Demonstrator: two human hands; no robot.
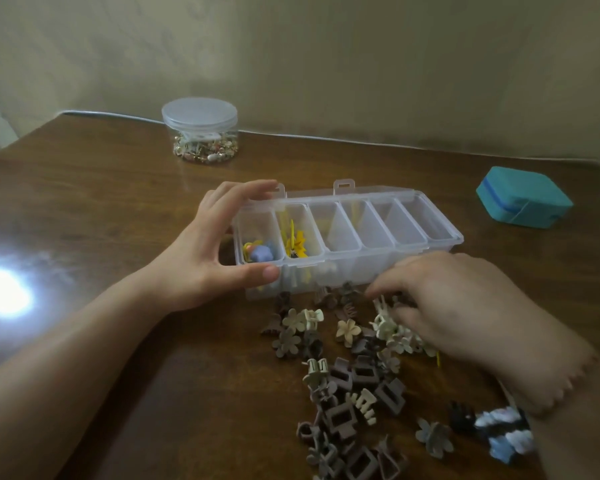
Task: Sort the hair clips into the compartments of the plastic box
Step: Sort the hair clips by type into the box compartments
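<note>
ok, my left hand (201,251) grips the left end of the plastic box (378,268): fingers curled over the far rim, thumb pressed on the near wall. the box sits open on the wooden table (101,209), lid folded back behind it, six compartments in a row. leftmost compartment holds a light blue flower clip (262,252) with something yellow and pink beside it. second compartment holds yellow clips (296,242). the other four look bare, though the clear plastic makes that hard to read.

my right hand (465,306) is palm down on the pile of hair clips (354,375), just in front of the box's near wall. fingers curled into the cream clips (388,327) at the top of the pile. can't tell if they actually pinch one, my own hand covers the tips.

the pile spreads toward me: mauve and brown square clips (342,415), cream and taupe flower ones, a grey flower clip (433,436) apart on the right, blue-and-white clips (506,433) by my right wrist.

far left by the wall: clear lidded jar (200,129) with small mixed bits inside. far right: teal case (523,197), closed. bright glare patch on the table at left.
</note>
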